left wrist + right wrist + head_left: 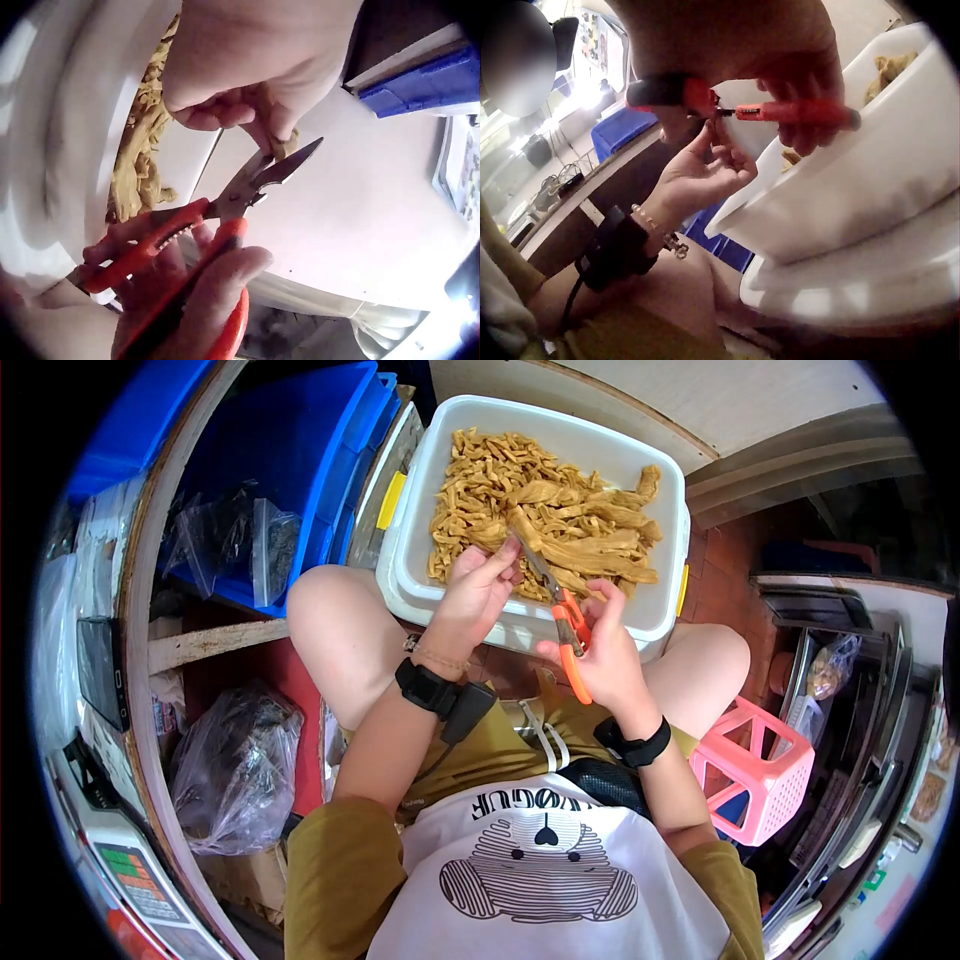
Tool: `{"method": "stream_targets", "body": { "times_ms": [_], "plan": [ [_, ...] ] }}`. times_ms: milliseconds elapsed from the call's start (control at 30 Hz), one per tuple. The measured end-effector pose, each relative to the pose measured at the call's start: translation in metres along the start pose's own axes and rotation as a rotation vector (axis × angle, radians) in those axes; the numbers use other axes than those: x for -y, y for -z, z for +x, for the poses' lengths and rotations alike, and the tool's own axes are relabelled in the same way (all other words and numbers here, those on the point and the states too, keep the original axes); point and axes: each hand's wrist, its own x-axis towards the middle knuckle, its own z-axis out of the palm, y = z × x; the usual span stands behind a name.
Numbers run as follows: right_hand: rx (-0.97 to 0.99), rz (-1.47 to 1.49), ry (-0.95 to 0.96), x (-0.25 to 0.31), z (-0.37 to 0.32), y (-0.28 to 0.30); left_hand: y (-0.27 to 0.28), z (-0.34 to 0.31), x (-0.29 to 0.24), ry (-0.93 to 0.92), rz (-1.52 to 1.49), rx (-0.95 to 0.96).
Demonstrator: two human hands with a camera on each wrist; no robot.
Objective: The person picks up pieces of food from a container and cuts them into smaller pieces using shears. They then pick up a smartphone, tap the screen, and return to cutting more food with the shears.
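Observation:
My right hand (608,650) grips the orange handles of a pair of scissors (572,622); in the left wrist view the scissors' (244,187) blades stand apart. My left hand (478,592) pinches a yellow-brown strip (522,528) between thumb and fingers. The strip's end (285,144) lies between the blades in the left wrist view. Both hands are over the near edge of a white tub (668,510) holding many short pieces (480,485) at its left and longer strips (600,545) at its right. In the right wrist view, the right hand (802,75) hides most of the blades.
The tub stands between the person's knees. Blue bins (345,470) with plastic bags are at the left, above a clear bag (238,770) of dark contents. A pink plastic stool (775,790) and a shelf rack (850,700) are at the right; a scale (140,880) is lower left.

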Motion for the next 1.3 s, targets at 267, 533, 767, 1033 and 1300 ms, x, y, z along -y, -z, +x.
{"method": "stream_targets", "body": {
  "times_ms": [267, 533, 767, 1033, 1300],
  "plan": [
    [0.036, 0.104, 0.002, -0.004, 0.003, -0.004, -0.003, 0.0, 0.0, -0.038, 0.128, -0.013],
    [0.007, -0.043, 0.007, -0.011, 0.004, -0.007, -0.005, 0.0, -0.011, -0.059, 0.282, -0.115],
    [-0.003, -0.119, -0.038, 0.003, 0.005, 0.007, 0.01, 0.002, -0.01, 0.077, 0.535, -0.044],
    [-0.002, 0.006, -0.012, -0.004, 0.001, -0.002, 0.006, 0.003, -0.015, 0.045, 0.422, -0.008],
    [-0.015, 0.009, 0.014, -0.009, 0.009, 0.002, 0.001, 0.001, -0.006, 0.009, 0.57, 0.036]
  ]
}}
